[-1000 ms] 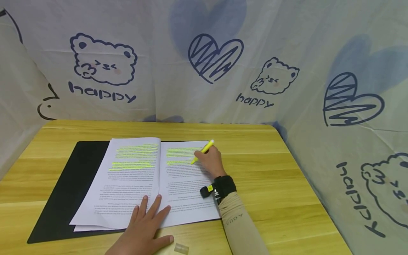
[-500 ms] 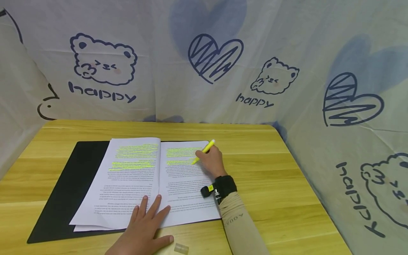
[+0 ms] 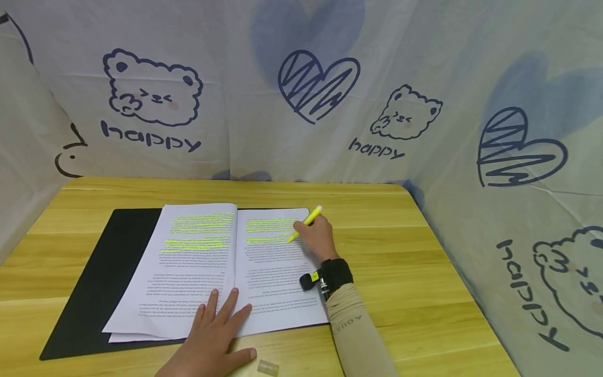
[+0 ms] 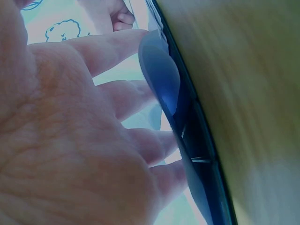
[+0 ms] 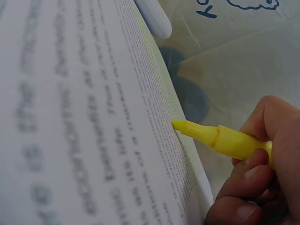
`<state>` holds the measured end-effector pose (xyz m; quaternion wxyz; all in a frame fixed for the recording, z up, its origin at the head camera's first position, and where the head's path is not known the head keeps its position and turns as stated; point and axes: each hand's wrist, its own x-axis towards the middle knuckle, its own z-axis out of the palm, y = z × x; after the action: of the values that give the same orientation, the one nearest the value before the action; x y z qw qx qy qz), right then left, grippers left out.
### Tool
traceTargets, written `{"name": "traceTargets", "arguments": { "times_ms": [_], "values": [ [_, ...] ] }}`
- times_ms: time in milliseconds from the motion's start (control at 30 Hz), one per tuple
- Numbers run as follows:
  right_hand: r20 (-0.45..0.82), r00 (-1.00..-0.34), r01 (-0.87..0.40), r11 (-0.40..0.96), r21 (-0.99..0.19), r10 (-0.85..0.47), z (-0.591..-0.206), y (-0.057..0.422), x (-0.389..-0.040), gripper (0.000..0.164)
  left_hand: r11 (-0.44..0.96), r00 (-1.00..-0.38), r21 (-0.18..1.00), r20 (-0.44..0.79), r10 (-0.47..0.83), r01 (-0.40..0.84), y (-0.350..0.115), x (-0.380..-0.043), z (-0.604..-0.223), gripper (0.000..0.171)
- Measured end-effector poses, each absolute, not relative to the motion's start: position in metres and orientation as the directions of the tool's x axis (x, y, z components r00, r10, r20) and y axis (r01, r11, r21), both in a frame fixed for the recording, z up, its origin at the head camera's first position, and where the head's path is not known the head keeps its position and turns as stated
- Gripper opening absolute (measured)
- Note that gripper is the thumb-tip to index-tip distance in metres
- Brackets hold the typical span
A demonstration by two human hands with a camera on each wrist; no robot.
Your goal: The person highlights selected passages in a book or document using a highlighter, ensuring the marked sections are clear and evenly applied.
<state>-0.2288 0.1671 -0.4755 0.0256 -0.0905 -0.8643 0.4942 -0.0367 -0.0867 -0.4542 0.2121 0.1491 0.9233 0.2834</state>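
My right hand (image 3: pixel 317 238) pinches a yellow highlighter (image 3: pixel 306 222), its tip down at a printed line on the right page (image 3: pixel 282 293) of an open booklet. In the right wrist view the highlighter (image 5: pixel 234 140) points left, its tip right at the text, with thumb and fingers curled round the barrel. Yellow strokes cover upper lines on both pages. My left hand (image 3: pixel 212 332) lies with fingers straight and spread over the booklet's near edge by the fold. From the left wrist, its fingers (image 4: pixel 112 51) reach over the curled page edge (image 4: pixel 159 75).
Beneath the booklet lies a black folder (image 3: pixel 94 293), showing mostly at the left. A small translucent cap (image 3: pixel 268 367) rests on the wooden table (image 3: pixel 400 293) beside the left thumb. Printed fabric (image 3: pixel 231 104) hangs behind and at the sides.
My right hand has slid slightly to the right along the line, carrying the highlighter; a short yellow stroke has lengthened behind the tip. The left hand stays in place.
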Motion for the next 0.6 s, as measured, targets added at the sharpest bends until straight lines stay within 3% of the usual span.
{"name": "traceTargets", "arguments": {
  "times_ms": [600],
  "values": [
    [-0.074,-0.973,0.165,0.435,-0.885,0.220,-0.4760,0.1735,-0.2296,0.028,0.782,-0.872,0.596,-0.268,0.410,0.184,-0.0888,-0.0343,-0.4567,0.086]
  ]
}}
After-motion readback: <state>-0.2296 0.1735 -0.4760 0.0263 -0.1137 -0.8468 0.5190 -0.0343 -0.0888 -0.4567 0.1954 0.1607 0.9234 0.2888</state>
